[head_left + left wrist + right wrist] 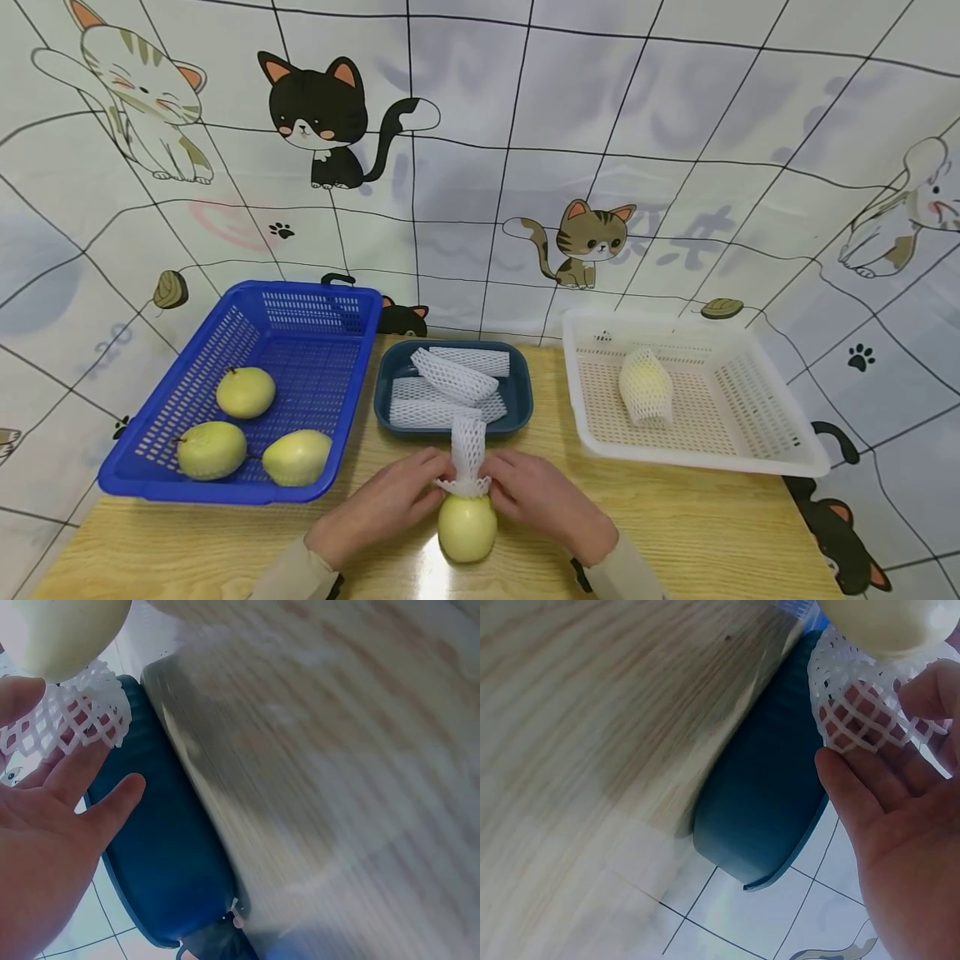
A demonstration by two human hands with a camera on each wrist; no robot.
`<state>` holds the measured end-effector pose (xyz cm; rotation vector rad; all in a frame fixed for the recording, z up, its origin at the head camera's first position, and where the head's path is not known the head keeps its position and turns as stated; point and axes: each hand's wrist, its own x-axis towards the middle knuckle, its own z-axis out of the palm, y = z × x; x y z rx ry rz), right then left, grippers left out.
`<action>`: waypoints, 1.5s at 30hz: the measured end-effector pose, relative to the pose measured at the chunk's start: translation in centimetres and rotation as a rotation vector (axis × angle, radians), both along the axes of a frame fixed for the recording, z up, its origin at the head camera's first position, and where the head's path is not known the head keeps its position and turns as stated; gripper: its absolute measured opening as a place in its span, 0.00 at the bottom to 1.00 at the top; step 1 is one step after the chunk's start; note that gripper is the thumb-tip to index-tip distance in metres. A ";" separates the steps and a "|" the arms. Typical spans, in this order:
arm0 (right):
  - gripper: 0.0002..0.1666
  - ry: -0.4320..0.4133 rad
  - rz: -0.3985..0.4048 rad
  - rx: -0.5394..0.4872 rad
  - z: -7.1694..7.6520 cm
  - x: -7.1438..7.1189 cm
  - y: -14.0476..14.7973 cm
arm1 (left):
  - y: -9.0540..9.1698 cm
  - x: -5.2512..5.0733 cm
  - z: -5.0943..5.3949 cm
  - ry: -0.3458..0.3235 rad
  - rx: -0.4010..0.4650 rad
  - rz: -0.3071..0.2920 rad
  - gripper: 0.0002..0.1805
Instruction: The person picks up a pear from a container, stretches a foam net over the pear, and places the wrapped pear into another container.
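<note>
Left hand [401,493] and right hand [542,493] pinch opposite sides of the mouth of a white foam net [468,442]; both sets of fingers narrow, thumb against the fingers with the rim between. Two-sided hold probably there to keep the stretchy mouth spread evenly. Net mouth flares at the upper end of a pale yellow-green pear [467,531], most of the fruit bare; narrow tube part points toward the bench's far edge. Pear sits mid-bench, nearer side, in front of the teal tray; looks supported by the bench [675,533], contact underneath hidden.

Teal tray [522,392], at the middle of the far edge, holds spare nets [453,377], loosely stacked; central spot likely suits reach from either hand. Blue basket [307,358], far left corner: three bare pears [246,392] toward its near end, rounded, smooth skin, stems visible on some. White basket [705,408], far right corner: one netted fruit [647,387] lying inside, apparently kept apart from the bare ones. Baskets perforated, look plastic; tray smooth, rounded corners; nets open diamond mesh, soft-looking; bench wood-grained.
</note>
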<state>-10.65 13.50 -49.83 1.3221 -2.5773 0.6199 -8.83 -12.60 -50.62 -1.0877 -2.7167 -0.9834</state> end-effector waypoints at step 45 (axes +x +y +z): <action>0.65 -0.467 -0.064 0.030 -1.4 5.6 0.4 | 1.4 4.2 -1.6 -0.206 -0.070 -0.084 0.68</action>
